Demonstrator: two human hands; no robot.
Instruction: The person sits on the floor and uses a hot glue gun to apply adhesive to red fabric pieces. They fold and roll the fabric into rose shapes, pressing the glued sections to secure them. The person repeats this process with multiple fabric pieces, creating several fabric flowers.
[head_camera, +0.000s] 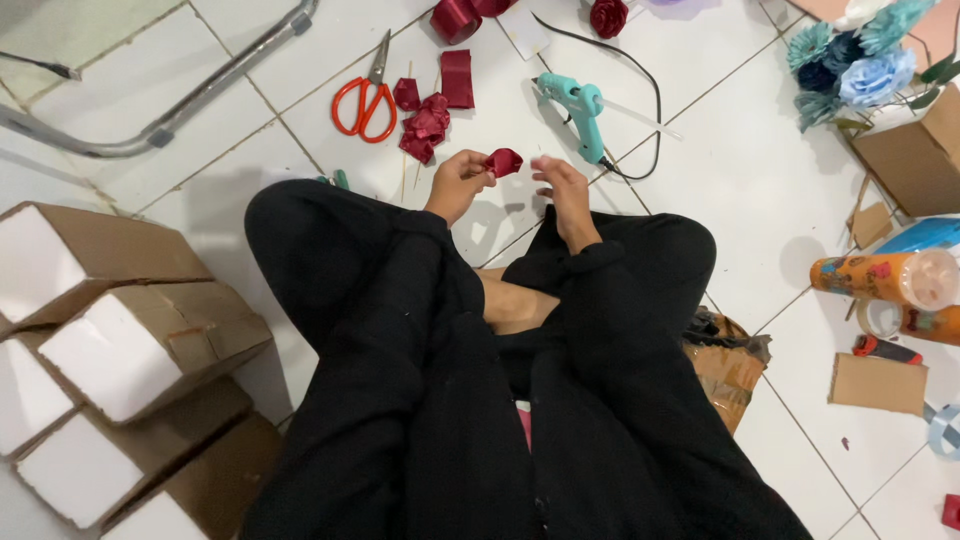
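A dark red ribbon flower (504, 161) is being shown beside orange-handled scissors (364, 96) and a teal glue gun (578, 108) on white floor tiles (740, 170). Blue and teal paper flowers (860, 60) are being displayed above brown cardboard boxes (130, 330) lined in white.

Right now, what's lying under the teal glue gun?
Under the glue gun is bare white floor tile, with its black cord looping beside it. The spot directly beneath its body is covered.

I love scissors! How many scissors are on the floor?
1: the orange-handled scissors lie on the white tiled floor, left of the dark red ribbon pieces. More could be hidden.
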